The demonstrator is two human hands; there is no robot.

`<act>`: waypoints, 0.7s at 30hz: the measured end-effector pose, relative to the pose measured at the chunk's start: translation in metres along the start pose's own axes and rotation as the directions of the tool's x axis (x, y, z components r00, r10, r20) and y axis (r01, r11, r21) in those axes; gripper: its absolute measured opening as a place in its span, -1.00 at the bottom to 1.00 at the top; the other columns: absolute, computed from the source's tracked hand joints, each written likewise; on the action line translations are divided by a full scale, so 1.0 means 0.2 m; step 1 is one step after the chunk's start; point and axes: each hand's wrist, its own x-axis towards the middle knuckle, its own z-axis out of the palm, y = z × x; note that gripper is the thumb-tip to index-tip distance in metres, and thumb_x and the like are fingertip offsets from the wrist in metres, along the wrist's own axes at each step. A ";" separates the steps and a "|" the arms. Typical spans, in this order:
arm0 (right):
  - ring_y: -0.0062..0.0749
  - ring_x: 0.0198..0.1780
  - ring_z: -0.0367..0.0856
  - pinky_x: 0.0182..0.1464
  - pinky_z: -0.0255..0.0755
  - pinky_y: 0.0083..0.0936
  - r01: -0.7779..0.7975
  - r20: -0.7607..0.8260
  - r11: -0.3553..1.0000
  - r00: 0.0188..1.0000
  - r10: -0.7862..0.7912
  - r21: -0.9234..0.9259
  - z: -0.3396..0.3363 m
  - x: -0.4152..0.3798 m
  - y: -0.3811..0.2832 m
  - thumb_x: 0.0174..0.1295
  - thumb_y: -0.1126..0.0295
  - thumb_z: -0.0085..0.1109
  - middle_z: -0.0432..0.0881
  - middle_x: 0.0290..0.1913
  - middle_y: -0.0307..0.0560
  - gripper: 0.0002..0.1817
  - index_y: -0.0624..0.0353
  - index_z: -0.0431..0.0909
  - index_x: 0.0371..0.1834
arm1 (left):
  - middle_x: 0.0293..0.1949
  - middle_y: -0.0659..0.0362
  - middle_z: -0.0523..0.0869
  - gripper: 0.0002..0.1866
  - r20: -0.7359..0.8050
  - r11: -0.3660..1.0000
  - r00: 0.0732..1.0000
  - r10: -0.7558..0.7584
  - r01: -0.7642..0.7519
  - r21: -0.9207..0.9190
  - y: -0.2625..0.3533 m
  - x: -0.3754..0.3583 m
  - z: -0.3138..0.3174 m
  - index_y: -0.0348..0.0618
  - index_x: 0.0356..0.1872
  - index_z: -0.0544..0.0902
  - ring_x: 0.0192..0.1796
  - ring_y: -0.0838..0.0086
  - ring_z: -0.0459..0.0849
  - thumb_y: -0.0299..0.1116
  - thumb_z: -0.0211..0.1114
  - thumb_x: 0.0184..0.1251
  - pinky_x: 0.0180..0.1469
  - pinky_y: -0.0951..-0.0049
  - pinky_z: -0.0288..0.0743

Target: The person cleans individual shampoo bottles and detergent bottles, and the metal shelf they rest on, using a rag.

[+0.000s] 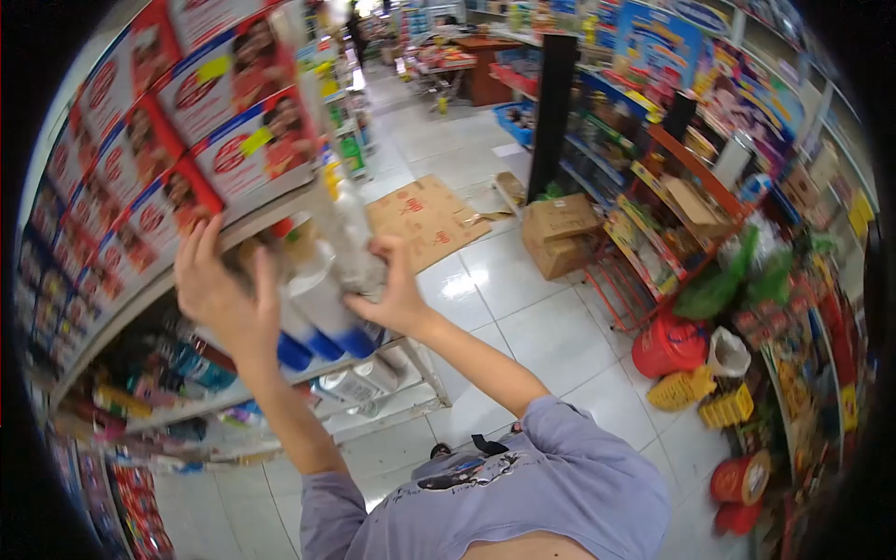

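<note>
My left hand (227, 297) is raised at the shelf edge, below the red-and-white boxes (245, 145). Its thumb stands apart from the fingers, and I see nothing held in it. My right hand (399, 291) has thumb and fingers around the side of a whitish bottle (355, 238) at the shelf's end; motion blurs its outline and label. Between my hands, white bottles with blue bottoms (325, 303) stand in a row on the shelf, partly hidden by my left hand.
Lower shelves hold more bottles (359, 381). Flattened cardboard (425, 219) lies on the tiled floor, and cardboard boxes (560, 233) stand beyond it. To the right are a red bucket (667, 345), yellow baskets (681, 387) and loaded racks (644, 243).
</note>
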 end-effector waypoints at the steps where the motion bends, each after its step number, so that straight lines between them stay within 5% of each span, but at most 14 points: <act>1: -0.37 -0.10 0.24 0.00 0.18 -0.51 0.034 0.007 0.999 0.999 -0.034 0.008 0.00 0.06 -0.04 -0.38 0.48 0.26 0.22 -0.22 -0.05 -0.31 0.24 0.09 -0.10 | 0.00 0.10 0.41 -0.51 -0.003 1.000 1.000 0.006 -0.006 0.002 0.00 0.00 0.00 -0.10 0.01 0.37 0.11 0.25 0.28 -0.21 0.16 -0.01 0.10 0.26 0.03; 3: -0.17 -0.16 0.30 -0.06 0.21 -0.44 0.066 -0.058 0.993 0.996 -0.061 0.099 0.02 0.18 -0.11 -0.36 0.42 0.23 0.22 -0.24 0.04 -0.32 0.24 0.09 -0.09 | -0.02 0.08 0.43 -0.51 -0.042 0.999 0.998 0.046 -0.047 -0.023 -0.01 0.00 0.01 -0.12 0.00 0.39 0.08 0.23 0.32 -0.20 0.17 -0.01 0.10 0.27 0.09; 7: -0.16 -0.21 0.29 -0.11 0.21 -0.40 0.171 -0.107 0.985 0.980 -0.167 0.025 0.04 0.28 -0.16 -0.32 0.40 0.20 0.21 -0.25 0.04 -0.35 0.23 0.08 -0.10 | -0.03 0.03 0.44 -0.55 -0.061 0.995 0.993 0.098 -0.097 0.022 -0.06 -0.01 0.04 -0.17 -0.03 0.41 0.06 0.19 0.36 -0.18 0.15 0.05 0.08 0.26 0.17; 14: -0.14 -0.18 0.25 -0.10 0.18 -0.44 0.114 -0.152 0.992 0.983 -0.104 0.062 0.11 0.13 -0.03 -0.32 0.45 0.21 0.19 -0.27 0.03 -0.40 0.24 0.11 -0.16 | -0.03 0.02 0.46 -0.63 -0.100 0.986 0.986 0.130 -0.118 0.115 -0.05 0.00 0.06 -0.23 -0.05 0.43 0.06 0.23 0.39 -0.23 0.08 0.17 0.06 0.32 0.25; 15: -0.13 -0.17 0.25 -0.10 0.18 -0.43 0.100 -0.136 0.992 0.987 -0.090 0.073 0.13 0.08 0.01 -0.33 0.46 0.19 0.19 -0.26 0.03 -0.41 0.24 0.11 -0.17 | -0.02 0.02 0.46 -0.63 -0.145 0.982 0.971 0.190 -0.190 0.014 -0.06 0.01 0.06 -0.22 -0.05 0.43 0.04 0.21 0.40 -0.23 0.07 0.18 0.05 0.32 0.25; 17: -0.11 -0.16 0.25 -0.10 0.18 -0.42 0.080 -0.130 0.995 0.989 -0.073 0.054 0.12 -0.02 0.07 -0.34 0.48 0.18 0.19 -0.25 0.03 -0.42 0.23 0.11 -0.19 | -0.34 0.07 0.54 -0.49 -0.469 0.951 0.848 0.249 -0.306 -0.048 0.03 0.07 0.13 -0.28 -0.24 0.49 -0.34 0.30 0.51 0.05 -0.06 0.18 -0.11 0.31 0.33; 21: -0.15 -0.18 0.22 -0.11 0.16 -0.46 0.012 -0.046 0.998 0.999 -0.009 0.065 0.07 -0.20 0.14 -0.39 0.51 0.17 0.18 -0.25 -0.01 -0.44 0.21 0.11 -0.24 | -0.32 0.07 0.51 -0.47 -0.222 0.987 0.962 0.161 -0.159 0.026 0.10 0.04 0.01 -0.26 -0.23 0.47 -0.30 0.27 0.49 0.09 -0.07 0.16 -0.11 0.30 0.33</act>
